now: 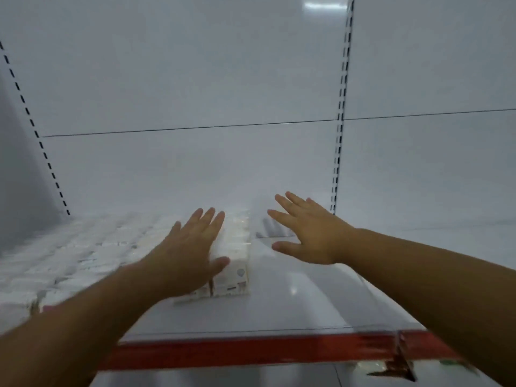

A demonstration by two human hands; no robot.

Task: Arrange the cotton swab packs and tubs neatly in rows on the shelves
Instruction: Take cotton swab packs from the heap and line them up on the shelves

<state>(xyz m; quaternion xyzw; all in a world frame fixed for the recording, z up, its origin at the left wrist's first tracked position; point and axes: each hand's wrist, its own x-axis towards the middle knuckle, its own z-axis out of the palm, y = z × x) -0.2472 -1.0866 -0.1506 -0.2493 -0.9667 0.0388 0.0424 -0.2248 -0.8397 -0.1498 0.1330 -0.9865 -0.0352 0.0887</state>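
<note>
On the end row of packs [234, 258]: left hand [190, 250] nearer

Row's long axis runs front-to-back on the shelf [307, 297]. The left hand lies flat on its left half, fingers straight. Apart, just right of the row: right hand [304, 233], fingers spread, empty.

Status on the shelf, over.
Left hand flat on end row of packs. Right hand open, above shelf beside them. Nothing seen in the way.

White cotton swab packs [231, 263] lie in rows on the shelf [307, 303].
</note>
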